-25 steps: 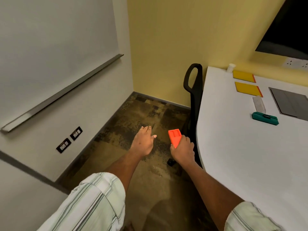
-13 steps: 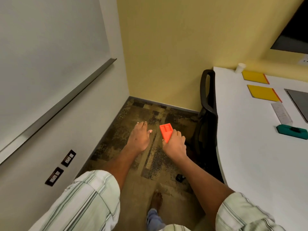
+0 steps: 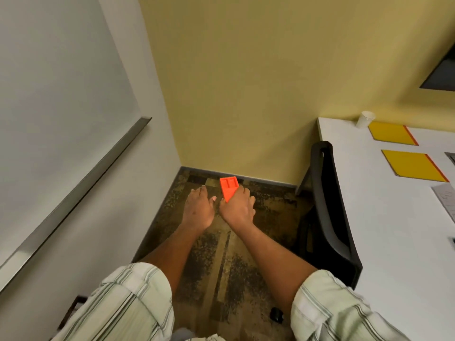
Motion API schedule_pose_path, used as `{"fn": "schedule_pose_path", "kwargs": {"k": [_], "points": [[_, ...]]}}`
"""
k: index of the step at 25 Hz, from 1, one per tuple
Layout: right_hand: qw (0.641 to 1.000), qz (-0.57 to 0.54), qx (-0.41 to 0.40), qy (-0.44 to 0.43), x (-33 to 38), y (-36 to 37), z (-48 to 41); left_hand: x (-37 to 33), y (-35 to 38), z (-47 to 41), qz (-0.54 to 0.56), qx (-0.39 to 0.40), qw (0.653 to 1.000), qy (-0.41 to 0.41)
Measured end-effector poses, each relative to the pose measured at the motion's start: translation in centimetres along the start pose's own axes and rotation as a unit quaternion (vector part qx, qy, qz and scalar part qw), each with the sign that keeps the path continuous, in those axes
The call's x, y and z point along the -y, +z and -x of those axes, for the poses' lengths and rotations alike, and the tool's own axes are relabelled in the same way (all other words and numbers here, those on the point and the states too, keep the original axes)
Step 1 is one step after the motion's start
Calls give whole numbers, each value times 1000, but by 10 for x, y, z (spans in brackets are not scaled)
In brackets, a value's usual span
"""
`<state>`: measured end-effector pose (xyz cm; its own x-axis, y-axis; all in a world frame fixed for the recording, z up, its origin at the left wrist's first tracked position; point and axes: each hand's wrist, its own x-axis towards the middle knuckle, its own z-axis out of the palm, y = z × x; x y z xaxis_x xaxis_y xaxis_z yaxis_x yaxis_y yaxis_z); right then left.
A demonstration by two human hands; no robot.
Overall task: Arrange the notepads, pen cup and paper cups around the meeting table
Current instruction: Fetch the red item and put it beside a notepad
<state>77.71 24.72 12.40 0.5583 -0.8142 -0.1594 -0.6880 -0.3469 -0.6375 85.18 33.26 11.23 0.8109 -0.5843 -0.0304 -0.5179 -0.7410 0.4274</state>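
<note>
Sticking up out of the right hand (image 3: 237, 207) is an orange plastic holder (image 3: 229, 188), probably the pen cup or organiser of the task; it is being carried over the carpet, not on the table, with its open, slotted end tipping toward twelve o'clock and its narrow end running down into the fist toward six. The fingers are curling closed around its lower part, thumb side facing left. From the holder, the meeting table (image 3: 384, 217) is lying at about three o'clock, beyond the black chair (image 3: 327, 212), so the coming placement is calling for a swing to the right, and the right hand is clearly the nearer one. The left hand (image 3: 199, 210) is hanging empty just beside it at nine o'clock, palm down, fingers loosely extended and close together, apart from the holder. Far along the table, around one to two o'clock, a white paper cup (image 3: 365, 119) is standing beside two yellow notepads (image 3: 391, 132), already laid out.
</note>
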Motion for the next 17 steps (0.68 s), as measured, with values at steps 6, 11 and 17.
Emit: {"fn": "schedule_pose_path", "kwargs": {"k": [6, 11, 17], "points": [[998, -5, -47, 38, 36, 14, -121, -4, 6, -151, -4, 20, 998, 62], [984, -42, -115, 132, 66, 6, -218, -32, 4, -271, 14, 87, 986, 141], [960, -48, -193, 197, 65, -17, -299, -94, 17, -360, 34, 126, 964, 233]]}}
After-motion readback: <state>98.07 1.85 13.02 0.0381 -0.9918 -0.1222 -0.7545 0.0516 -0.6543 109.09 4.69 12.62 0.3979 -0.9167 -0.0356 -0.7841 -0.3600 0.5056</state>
